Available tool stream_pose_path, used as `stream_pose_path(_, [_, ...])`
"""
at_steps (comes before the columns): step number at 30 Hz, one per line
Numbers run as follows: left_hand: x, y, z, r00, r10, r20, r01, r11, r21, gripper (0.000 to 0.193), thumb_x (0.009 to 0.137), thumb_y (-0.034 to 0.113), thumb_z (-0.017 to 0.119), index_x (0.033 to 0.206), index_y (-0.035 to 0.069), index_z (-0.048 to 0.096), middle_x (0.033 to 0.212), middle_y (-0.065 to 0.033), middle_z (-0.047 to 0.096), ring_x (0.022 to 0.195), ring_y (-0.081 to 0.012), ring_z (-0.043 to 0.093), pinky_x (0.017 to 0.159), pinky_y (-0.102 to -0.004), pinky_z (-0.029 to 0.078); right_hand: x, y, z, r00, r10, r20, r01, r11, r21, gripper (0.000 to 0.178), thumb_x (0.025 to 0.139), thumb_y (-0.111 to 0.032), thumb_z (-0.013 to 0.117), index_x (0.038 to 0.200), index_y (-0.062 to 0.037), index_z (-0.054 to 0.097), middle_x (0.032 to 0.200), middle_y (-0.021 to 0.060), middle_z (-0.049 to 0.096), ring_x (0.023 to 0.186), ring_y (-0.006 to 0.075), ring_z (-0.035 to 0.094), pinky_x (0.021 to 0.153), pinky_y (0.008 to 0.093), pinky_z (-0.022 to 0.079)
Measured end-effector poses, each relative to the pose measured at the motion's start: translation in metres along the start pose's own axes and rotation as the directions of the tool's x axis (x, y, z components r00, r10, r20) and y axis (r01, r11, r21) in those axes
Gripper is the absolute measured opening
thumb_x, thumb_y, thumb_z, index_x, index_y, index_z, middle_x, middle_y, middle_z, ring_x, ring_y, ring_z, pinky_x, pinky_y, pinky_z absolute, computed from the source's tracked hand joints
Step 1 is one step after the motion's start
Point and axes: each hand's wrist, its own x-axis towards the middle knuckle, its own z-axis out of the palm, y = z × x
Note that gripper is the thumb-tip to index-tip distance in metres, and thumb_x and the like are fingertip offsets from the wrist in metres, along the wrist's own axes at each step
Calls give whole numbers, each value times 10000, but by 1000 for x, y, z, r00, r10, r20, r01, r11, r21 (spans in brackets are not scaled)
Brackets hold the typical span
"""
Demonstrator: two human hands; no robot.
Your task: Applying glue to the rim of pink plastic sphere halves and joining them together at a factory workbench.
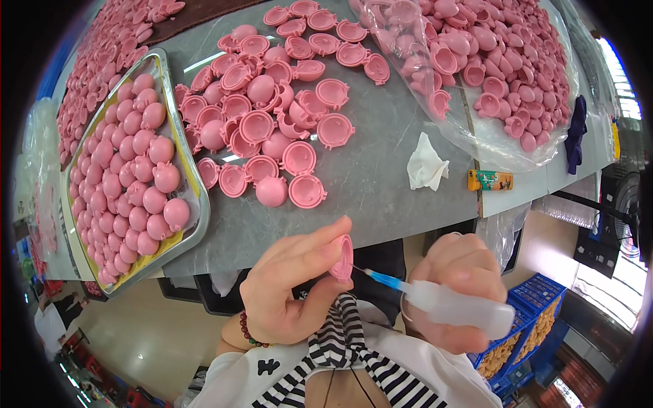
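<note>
Between the thumb and fingers of my left hand (286,289) is a pink plastic half shell (345,258), tipped so that its rim faces right. My right hand (459,279) grips a translucent squeeze bottle (456,309). The bottle's blue needle tip (384,279) points at the rim of the half shell; whether it touches cannot be made out. Beyond my hands, many loose pink half shells (307,191) lie on the grey table (381,204), some hollow side up, some dome up.
A metal tray (201,217) of closed pink balls (166,177) stands at the left. A clear plastic bag (544,153) of pink shells lies far right. Nearer are a crumpled white tissue (427,163) and an orange lighter (491,180). Blue crates (537,292) stand below the table's right side.
</note>
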Motion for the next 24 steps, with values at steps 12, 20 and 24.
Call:
stream_pose_path(12, [6,-16,-1,923,-73,377,382,284,-880,309,838,20,502,1128,-49,422,1137,-289,480,1094,-313,484,867,-354,421,32,48,-173,816,144,-559,-467,734,-493,329,825,-43,548,1108,67,422,1050,208,564,927,200,554,820,258,438])
stream_pose_path(20, [6,-15,11,825,-96,557,554,-65,-830,192,880,131,469,1053,59,430,877,-237,572,810,-248,523,636,-308,438,30,60,-186,866,-193,-460,-304,527,-794,501,722,-54,681,1132,25,405,1119,132,471,886,177,519,713,262,442])
stream_pose_path(24, [6,-19,14,783,-30,621,598,-241,-765,212,877,123,471,1075,62,424,906,-233,566,805,-245,527,634,-303,431,52,47,-147,971,-241,-8,98,424,-901,275,738,8,630,991,39,525,1041,105,518,839,168,524,675,253,423])
